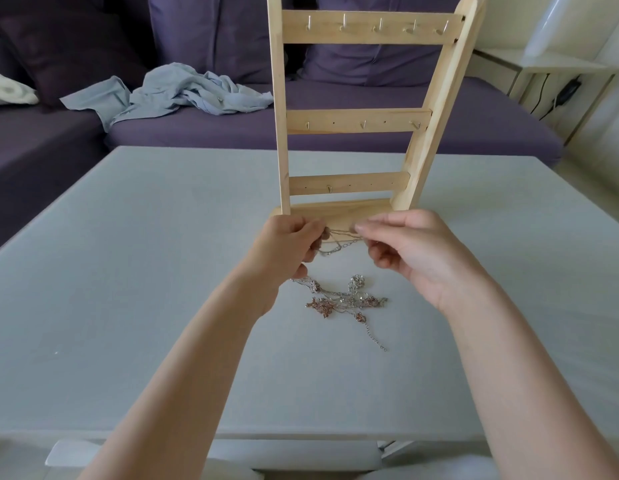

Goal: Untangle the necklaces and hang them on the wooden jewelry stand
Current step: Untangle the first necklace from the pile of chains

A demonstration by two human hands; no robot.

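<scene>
Necklaces: a tangled heap of fine silver and rose-tinted chains (342,299) lies on the desk just in front of the wooden jewelry stand (356,119), none hung on it yet.
Held strand: one thin chain (339,237) is lifted above the heap, just in front of the stand's base.
Left grip: the left hand (287,244) pinches one end of that strand, fingers curled.
Right grip: the right hand (405,251) pinches the other end between thumb and forefinger.
Handling: probably very light, limp, slippery and easily kinked; best taken near a clasp or free end and teased apart gently, not tugged.
Stand hooks: small metal hooks (377,26) on three rails, all bare.
Desk: a pale, smooth desk (145,271) carries the stand.
Room: behind the stand, a purple sofa (335,133) with a crumpled grey-blue cloth (183,91).
</scene>
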